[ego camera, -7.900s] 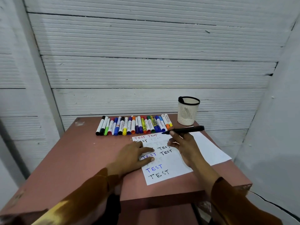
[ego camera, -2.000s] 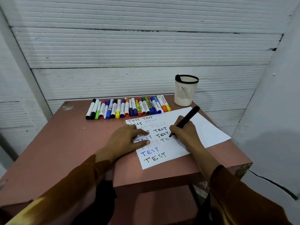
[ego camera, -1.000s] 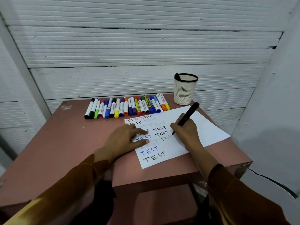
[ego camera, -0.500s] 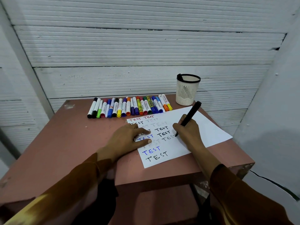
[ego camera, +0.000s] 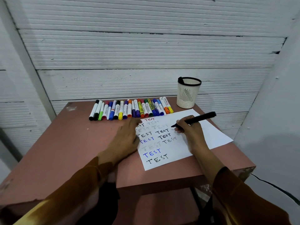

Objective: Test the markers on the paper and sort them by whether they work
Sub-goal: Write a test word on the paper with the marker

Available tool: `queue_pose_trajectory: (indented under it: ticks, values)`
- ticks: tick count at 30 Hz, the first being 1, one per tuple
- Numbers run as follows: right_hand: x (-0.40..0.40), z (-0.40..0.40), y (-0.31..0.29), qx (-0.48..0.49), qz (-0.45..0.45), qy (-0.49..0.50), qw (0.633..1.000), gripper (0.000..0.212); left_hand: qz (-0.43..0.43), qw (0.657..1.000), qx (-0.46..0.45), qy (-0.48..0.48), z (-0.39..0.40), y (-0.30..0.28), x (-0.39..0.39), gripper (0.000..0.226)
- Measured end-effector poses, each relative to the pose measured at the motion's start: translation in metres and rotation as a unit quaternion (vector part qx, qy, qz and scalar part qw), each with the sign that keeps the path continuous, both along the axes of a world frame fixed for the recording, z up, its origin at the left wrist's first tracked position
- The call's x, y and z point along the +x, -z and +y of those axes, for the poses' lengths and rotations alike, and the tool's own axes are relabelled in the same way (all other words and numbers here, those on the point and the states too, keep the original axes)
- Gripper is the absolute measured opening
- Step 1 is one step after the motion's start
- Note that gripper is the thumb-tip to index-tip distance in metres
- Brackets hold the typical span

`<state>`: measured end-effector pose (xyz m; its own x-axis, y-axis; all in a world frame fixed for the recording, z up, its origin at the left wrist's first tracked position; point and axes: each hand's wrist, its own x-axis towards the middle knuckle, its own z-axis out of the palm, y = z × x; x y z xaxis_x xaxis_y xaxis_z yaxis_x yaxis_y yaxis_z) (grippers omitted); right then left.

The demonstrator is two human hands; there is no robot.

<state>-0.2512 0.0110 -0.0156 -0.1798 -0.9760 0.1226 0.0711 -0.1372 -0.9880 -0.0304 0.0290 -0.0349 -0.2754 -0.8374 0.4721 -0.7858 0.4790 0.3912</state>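
Note:
A white sheet of paper (ego camera: 206, 135) lies on the pink table (ego camera: 68, 143), covered with several "TEST" words in black, blue, red and faint grey. My right hand (ego camera: 190, 132) grips a black marker (ego camera: 197, 119), lifted off the sheet and lying nearly level, tip pointing left. My left hand (ego camera: 125, 138) rests flat on the paper's left edge, its fingers reaching toward the markers. A row of several capped markers (ego camera: 131, 109) in many colours lies along the table's back. A white mesh cup (ego camera: 188, 93) with a black rim stands at the back right, a dark marker end showing at its rim.
A white ribbed wall stands right behind the table, and a white wall closes the right side. The table's front edge and chipped right corner (ego camera: 245, 171) are near my sleeves. Bare pink tabletop lies to the left of the paper.
My right hand has lifted the black marker's tip off the paper and tilted it nearly level. My left hand has slid up the paper's left edge toward the marker row.

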Motion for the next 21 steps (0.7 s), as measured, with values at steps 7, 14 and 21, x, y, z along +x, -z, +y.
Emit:
queue_pose_trajectory:
  ticks: [7, 14, 21]
  values:
    - [0.002, 0.001, -0.006, 0.006, -0.059, -0.023, 0.998, 0.018, 0.155, 0.987, 0.028, -0.016, -0.001, -0.001, 0.006, 0.028]
    - [0.028, 0.006, -0.020, 0.021, -0.154, -0.140, 0.978, 0.011, 0.271, 0.957, 0.107, -0.018, 0.001, -0.007, 0.011, 0.036]
    - [0.053, 0.006, -0.018, 0.056, -0.143, -0.137, 0.979, 0.013, 0.309, 0.943, 0.122, 0.015, -0.003, -0.004, 0.013, 0.033]
